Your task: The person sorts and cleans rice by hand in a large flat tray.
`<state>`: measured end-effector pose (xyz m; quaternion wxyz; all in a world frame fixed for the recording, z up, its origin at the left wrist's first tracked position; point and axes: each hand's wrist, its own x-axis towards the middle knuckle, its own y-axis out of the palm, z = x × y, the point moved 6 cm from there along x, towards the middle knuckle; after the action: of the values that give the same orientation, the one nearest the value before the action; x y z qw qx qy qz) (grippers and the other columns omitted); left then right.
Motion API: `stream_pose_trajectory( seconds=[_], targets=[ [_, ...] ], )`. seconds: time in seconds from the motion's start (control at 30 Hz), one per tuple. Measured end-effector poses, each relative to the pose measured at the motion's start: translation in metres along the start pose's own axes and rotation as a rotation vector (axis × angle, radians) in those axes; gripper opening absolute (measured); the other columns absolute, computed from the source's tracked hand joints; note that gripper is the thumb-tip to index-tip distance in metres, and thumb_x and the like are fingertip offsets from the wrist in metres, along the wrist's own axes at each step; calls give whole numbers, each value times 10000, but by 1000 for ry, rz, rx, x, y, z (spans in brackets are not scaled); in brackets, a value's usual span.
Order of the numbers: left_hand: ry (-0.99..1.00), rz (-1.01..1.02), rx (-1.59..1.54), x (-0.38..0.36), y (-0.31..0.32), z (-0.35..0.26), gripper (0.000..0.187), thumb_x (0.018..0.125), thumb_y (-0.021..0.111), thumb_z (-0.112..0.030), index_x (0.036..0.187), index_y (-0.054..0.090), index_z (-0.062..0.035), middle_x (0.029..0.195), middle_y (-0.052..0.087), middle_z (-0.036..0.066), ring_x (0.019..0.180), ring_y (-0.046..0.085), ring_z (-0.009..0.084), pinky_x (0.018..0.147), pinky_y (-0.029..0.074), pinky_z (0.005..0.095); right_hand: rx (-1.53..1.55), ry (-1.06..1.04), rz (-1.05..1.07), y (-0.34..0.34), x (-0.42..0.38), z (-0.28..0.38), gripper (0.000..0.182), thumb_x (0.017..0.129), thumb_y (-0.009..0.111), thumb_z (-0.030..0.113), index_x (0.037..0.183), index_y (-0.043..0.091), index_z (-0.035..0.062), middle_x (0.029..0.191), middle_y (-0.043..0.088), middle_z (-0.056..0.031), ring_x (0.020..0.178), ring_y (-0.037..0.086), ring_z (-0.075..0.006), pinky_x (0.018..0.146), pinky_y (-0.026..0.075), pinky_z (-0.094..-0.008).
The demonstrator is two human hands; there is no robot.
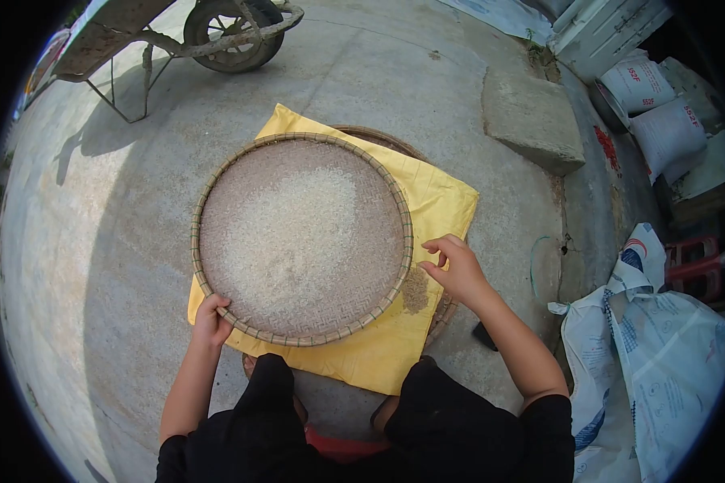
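A round woven winnowing basket point(379, 304) holds a spread of white rice grains point(294, 221), thickest in the middle. My left hand point(212, 319) is closed round its rim at the lower left, thumb on top. Just outside the right rim, my right hand point(453, 267) hovers with thumb and forefinger apart and nothing visible between them. A yellow sheet point(447, 201) lies beneath the basket. On that sheet, below my right hand, is a small heap of brownish grain or husks point(415, 291). Another woven basket point(379, 137) shows partly from under the sheet.
A wheelbarrow point(234, 36) stands on the concrete floor at the upper left. To the right are a concrete block point(532, 117), filled white sacks point(669, 133) and crumpled white-blue sacks point(660, 346). Red plastic stools point(693, 266) sit behind them.
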<state>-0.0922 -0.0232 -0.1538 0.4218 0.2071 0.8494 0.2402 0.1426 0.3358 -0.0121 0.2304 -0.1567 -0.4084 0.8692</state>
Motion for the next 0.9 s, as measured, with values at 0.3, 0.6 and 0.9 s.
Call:
stream_pose_trajectory(
  seconds=[0.3, 0.6, 0.9],
  targets=[
    [-97, 86, 12, -5, 20, 10, 611, 660, 494, -21, 1252, 364, 61, 1197, 490, 202, 1113, 474, 360, 999, 351, 485, -58, -393, 254, 76, 96, 110, 184, 792, 619, 173, 950, 599, 82, 877, 577, -80, 795, 582, -256, 695, 478, -360],
    [-164, 190, -17, -14, 44, 16, 648, 645, 473, 66, 1279, 352, 16, 1157, 513, 163, 1067, 519, 314, 934, 429, 454, -101, -344, 91, 95, 130, 126, 87, 807, 573, 139, 877, 610, 102, 872, 556, -70, 797, 574, -261, 684, 479, -367],
    [-152, 202, 82, -12, 48, 16, 668, 629, 480, 47, 1286, 366, 7, 1203, 496, 167, 1104, 501, 329, 974, 397, 467, -315, -444, 123, 106, 135, 127, 40, 794, 547, 109, 807, 553, 72, 835, 538, -90, 798, 568, -273, 667, 470, -392]
  ],
)
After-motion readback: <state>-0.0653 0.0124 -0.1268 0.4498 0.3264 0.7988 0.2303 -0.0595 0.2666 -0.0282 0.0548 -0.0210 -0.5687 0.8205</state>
